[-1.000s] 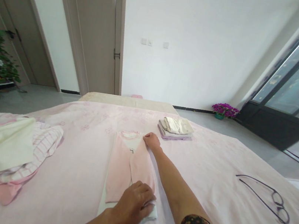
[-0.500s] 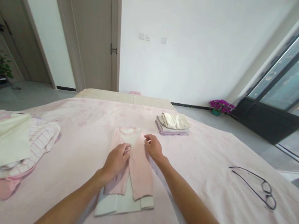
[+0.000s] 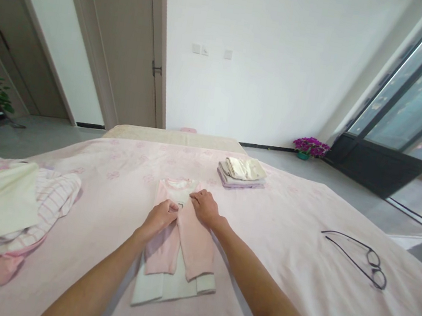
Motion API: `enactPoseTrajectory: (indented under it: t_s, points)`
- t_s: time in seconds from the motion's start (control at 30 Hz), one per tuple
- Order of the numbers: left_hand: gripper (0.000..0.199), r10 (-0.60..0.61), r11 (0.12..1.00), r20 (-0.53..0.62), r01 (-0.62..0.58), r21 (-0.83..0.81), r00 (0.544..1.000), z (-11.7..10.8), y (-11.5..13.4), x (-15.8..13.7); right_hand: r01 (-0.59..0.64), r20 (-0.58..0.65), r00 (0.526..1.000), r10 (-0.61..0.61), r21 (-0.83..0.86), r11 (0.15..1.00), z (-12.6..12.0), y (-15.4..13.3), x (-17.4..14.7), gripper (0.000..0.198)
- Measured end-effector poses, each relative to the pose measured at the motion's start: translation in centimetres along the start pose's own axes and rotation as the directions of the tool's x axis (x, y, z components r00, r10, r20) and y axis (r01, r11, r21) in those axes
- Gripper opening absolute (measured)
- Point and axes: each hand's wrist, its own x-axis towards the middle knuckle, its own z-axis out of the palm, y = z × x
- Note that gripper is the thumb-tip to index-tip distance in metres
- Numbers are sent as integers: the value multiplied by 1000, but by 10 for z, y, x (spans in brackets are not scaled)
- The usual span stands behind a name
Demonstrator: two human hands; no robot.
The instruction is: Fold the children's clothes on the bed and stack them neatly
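A small long-sleeved shirt (image 3: 197, 245) lies face up in front of me, its pink sleeves folded down over a pale body. At its chest, beside a small dark print, my left hand (image 3: 161, 216) pinches the edge of the left sleeve between thumb and fingers. My right hand (image 3: 205, 207) rests on the upper part of the other sleeve, below the collar, its fingers stretched out on the cloth. The fingers' undersides are hidden.
A pink-white sheet (image 3: 270, 241) covers the surface. Folded clothes (image 3: 242, 172) are stacked beyond my right hand. A loose heap of clothes (image 3: 0, 211) lies at left, and black-framed glasses (image 3: 372, 257) lie at right. A door (image 3: 120, 33) stands behind.
My right hand has moved left and come down on the sleeve near the collar. My left hand has shifted slightly left along the shirt's chest. The view has turned a little.
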Motion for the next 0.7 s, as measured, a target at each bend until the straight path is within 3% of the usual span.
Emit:
enactPoseTrajectory:
  t_s: [0.1,0.17,0.23,0.3,0.4,0.53,0.63,0.7]
  points:
    - [19,157,984,-86,-148,98,984,-1,11,-11,-29,26,999,26,136,990,-1,6,1,25]
    - [22,350,927,-116,-326,184,929,3,19,-22,-61,24,998,58,189,980,-1,10,1,28]
    - [25,456,870,-96,-421,255,885,9,25,-32,-111,-9,993,115,201,973,-2,13,-2,35]
    - [25,446,859,-69,-405,312,892,15,25,-39,-170,-41,982,182,206,964,-3,16,-8,40]
    - [24,343,893,-11,-322,316,939,19,20,-41,-231,-55,968,246,195,953,-12,17,-21,41]
    - [25,224,946,20,-223,234,974,14,13,-32,-223,-41,972,233,175,959,-36,-1,-51,32]
    - [17,216,952,-20,-206,226,976,10,13,-25,-111,181,980,83,153,982,-58,-32,-85,14]
    - [15,237,940,-52,-215,263,970,9,15,-21,9,297,954,-40,105,994,-67,-54,-107,17]
